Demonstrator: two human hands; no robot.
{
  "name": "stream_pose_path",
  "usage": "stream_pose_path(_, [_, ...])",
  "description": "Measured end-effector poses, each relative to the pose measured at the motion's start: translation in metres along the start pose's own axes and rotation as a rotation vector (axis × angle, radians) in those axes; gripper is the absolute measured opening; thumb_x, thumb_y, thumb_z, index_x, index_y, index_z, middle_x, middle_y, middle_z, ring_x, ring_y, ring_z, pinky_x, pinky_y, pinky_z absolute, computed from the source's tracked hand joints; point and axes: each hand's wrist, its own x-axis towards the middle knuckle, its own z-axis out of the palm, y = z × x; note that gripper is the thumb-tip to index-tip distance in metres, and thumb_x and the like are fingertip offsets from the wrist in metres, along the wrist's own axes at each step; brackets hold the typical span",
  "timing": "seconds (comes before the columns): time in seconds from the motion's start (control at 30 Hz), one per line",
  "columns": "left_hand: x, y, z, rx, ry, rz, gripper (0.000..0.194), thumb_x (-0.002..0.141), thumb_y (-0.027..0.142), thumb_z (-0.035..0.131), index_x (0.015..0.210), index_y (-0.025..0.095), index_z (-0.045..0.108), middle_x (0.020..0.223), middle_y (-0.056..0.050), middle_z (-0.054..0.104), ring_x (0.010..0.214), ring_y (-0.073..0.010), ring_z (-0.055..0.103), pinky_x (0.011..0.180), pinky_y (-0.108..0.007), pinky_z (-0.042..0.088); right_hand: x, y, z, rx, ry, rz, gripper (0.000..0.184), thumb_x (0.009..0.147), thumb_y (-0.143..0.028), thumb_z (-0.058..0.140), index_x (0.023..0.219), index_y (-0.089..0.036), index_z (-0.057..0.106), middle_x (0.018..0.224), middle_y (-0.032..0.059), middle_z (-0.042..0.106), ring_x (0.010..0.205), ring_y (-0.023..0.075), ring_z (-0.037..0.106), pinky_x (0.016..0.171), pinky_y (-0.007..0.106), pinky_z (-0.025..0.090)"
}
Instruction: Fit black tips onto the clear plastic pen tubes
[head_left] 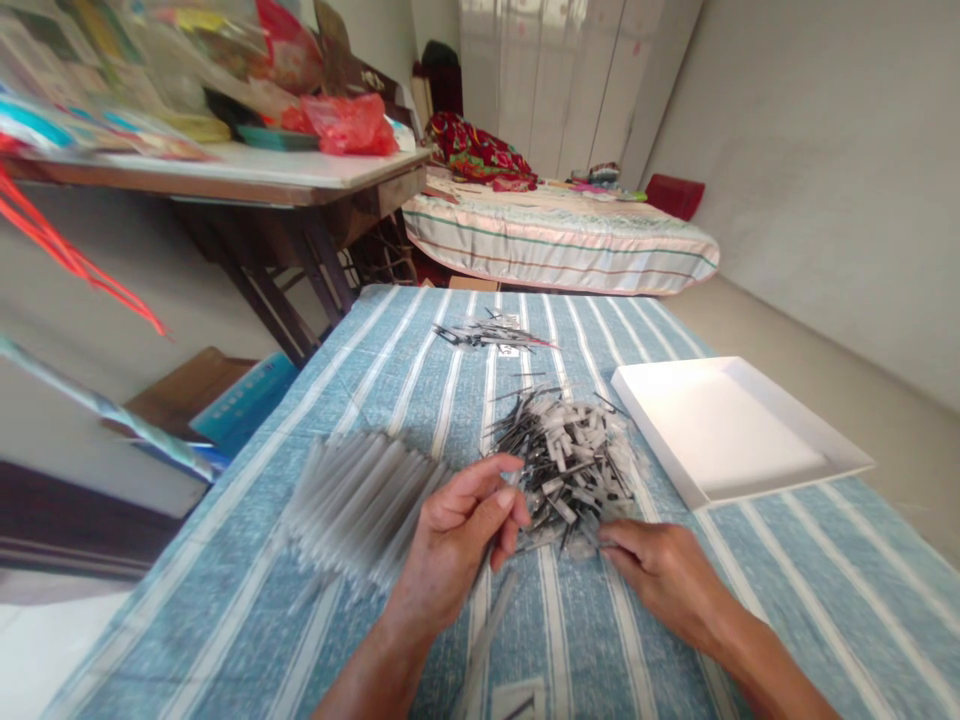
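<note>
My left hand (466, 530) is closed, thumb against the fingers, around a thin translucent grey tube (491, 625) that slants down toward me. To its right, my right hand (664, 565) pinches at the lower right edge of a loose pile of small black and whitish slim pieces (566, 450). What its fingertips hold is blurred among the pile. Left of my left hand lies a row of translucent grey tubes (367, 505), side by side and slightly blurred.
An open white shallow box (739, 430) stands at the right on the blue striped cloth (247, 590). Farther back lies a smaller heap of dark thin pieces (491, 333). A cluttered side table (300, 175) is at the left; a bed (555, 235) stands beyond.
</note>
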Motion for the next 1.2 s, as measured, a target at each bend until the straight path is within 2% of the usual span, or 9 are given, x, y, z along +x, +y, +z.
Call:
stream_pose_path(0.27, [0.000,-0.003,0.000,0.017,0.006,-0.016,0.021,0.083,0.020,0.052,0.104,0.020,0.054,0.066,0.002,0.059,0.045,-0.0053,0.045,0.038,-0.015,0.034,0.003,-0.012,0.015,-0.138,-0.092,0.056,0.013,0.082,-0.017,0.047,0.085,-0.022,0.059,0.076,-0.0006,0.068,0.071,0.0192,0.066,0.058,0.025,0.040])
stream_pose_path(0.87, [0.002,-0.002,0.001,0.036,0.015,-0.017,0.021,0.082,0.020,0.053,0.102,0.020,0.055,0.065,0.002,0.059,0.043,-0.0049,0.045,0.037,-0.015,0.033,0.003,-0.013,0.010,-0.120,-0.092,0.005,0.013,0.082,-0.019,0.048,0.074,-0.022,0.057,0.072,-0.0026,0.068,0.068,0.0164,0.065,0.056,0.023,0.037])
stream_pose_path(1.0, [0.002,-0.002,0.001,0.035,0.021,-0.016,0.021,0.082,0.020,0.053,0.103,0.020,0.055,0.065,0.002,0.059,0.043,-0.0048,0.045,0.037,-0.015,0.033,0.002,-0.010,0.009,-0.079,-0.042,0.020,0.015,0.083,-0.020,0.046,0.077,-0.023,0.060,0.069,-0.0025,0.067,0.066,0.0155,0.065,0.057,0.023,0.038])
stream_pose_path(1.2, [0.000,-0.002,0.001,0.058,0.027,-0.029,0.021,0.082,0.021,0.053,0.102,0.020,0.055,0.064,0.002,0.058,0.043,-0.0050,0.045,0.037,-0.015,0.033,0.011,0.005,0.002,-0.064,0.142,0.102,0.022,0.087,-0.024,0.041,0.088,-0.024,0.063,0.073,-0.0009,0.070,0.066,0.0156,0.066,0.057,0.022,0.040])
